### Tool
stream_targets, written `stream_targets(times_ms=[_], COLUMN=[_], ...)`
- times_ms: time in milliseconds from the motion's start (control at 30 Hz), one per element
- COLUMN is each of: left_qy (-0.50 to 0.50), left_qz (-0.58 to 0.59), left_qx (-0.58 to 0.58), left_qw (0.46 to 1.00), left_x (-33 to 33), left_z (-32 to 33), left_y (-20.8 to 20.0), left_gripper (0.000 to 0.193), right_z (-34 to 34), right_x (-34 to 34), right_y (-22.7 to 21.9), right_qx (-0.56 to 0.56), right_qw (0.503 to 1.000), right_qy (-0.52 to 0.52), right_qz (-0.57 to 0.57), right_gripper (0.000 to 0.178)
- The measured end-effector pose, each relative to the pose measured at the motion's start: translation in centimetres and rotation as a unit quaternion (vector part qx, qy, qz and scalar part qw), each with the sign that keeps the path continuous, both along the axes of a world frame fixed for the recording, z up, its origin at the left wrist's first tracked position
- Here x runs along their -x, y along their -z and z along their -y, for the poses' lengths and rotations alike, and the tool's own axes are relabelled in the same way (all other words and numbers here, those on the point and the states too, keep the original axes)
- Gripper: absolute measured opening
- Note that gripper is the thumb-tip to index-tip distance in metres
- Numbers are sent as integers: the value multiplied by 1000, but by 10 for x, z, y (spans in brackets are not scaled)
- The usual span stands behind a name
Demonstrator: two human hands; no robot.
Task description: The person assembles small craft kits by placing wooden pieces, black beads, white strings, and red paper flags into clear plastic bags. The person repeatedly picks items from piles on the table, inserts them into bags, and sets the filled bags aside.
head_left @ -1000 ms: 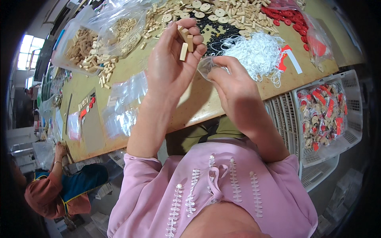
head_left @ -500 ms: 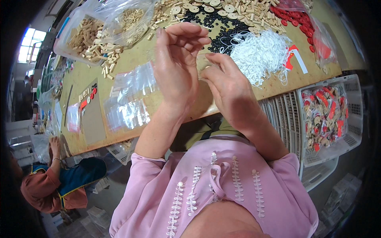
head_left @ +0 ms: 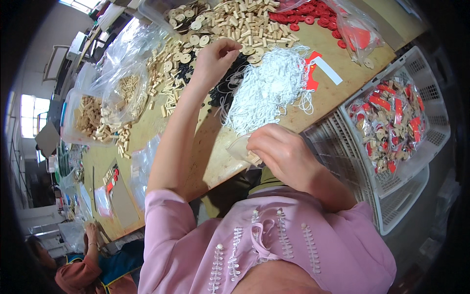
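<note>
My left hand reaches out over the piles, its thumb and fingers curled together above small black rings and round wooden discs. Whatever it may pinch is hidden. By the table's near edge, my right hand grips a small clear plastic bag with pale wooden pieces in its lower part. Between the two hands spreads a tangled heap of white strings. Beyond it lie wooden blocks and red rings.
A red cutout and white strip lie right of the strings. White crates with filled bags stand at the right. A plastic tub of wooden pieces, flat bags and a brown board are leftward. Another person works lower left.
My left hand has left my right hand's side and stretched forward over the black rings and discs. My right hand has come nearer with the bag, and the whole view has turned.
</note>
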State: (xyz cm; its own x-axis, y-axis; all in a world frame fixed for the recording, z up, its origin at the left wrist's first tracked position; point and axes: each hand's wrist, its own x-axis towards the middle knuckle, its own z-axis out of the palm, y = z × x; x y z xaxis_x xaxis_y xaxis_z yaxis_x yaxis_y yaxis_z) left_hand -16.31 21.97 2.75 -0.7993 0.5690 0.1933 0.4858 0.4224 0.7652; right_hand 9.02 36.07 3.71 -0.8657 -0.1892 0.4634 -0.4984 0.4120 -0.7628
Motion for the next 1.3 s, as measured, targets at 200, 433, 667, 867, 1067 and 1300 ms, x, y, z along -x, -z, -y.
stream_targets(times_ms=[200,433,667,867,1067,1300], left_qy=[49,56,-1,98,31,-33], left_qz=[-146,-213,52,-40,-71,5], left_qx=[121,263,6,67,197,52], left_qw=[981,939,999,992,977,998], left_x=[43,43,64,72,50,62], left_z=[-67,-87,-61,-26,-36,-22], left_y=[25,18,14,20,20,22], left_gripper=[25,19,24,21,22,18], right_z=[-19,-24,-20,-16,-10,-7], right_x=[-6,-3,-1,-1,-1,1], right_y=[1,9,9,12,14,12], right_qx=[31,45,44,38,26,18], right_qw=[999,998,998,999,999,1000], right_qy=[19,33,32,24,21,14], right_qz=[-2,-17,-22,-17,-10,-20], right_gripper=[22,18,18,17,17,17])
